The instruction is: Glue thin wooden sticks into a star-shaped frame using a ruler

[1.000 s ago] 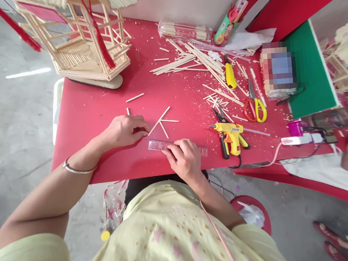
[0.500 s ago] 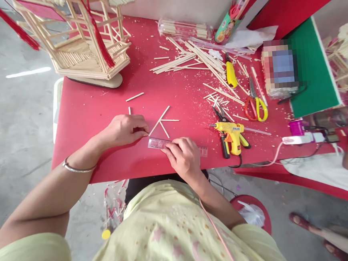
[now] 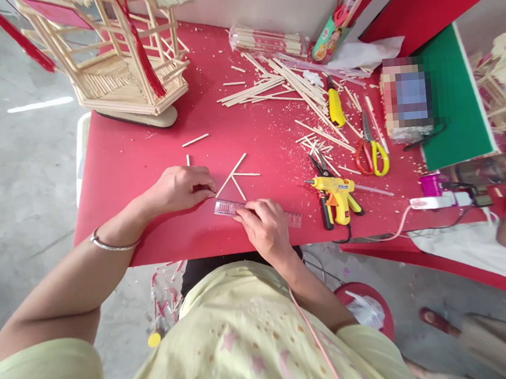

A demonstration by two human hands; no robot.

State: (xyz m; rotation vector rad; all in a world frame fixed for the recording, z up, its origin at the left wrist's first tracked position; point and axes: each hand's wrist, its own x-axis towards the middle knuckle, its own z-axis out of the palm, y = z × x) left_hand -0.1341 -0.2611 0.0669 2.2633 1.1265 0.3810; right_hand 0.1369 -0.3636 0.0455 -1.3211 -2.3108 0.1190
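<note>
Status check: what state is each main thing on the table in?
Left grip, fingertips at the forked sticks
Right grip, holding the ruler
Ruler, partly covered
Glue gun, on its side
Pliers, handles spread
Scissors, lying down; blade opening unclear
Stick bundle, wrapped in plastic
Stick model, upright, roof cropped

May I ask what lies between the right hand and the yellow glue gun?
The ruler's end, red tabletop, then a black handle, in the head view.

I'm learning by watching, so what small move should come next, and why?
Perhaps turn the ruler to lie along the slanted stick: the right hand holds it at an angle to the stick, while the left hand is at the stick's near end.
</note>
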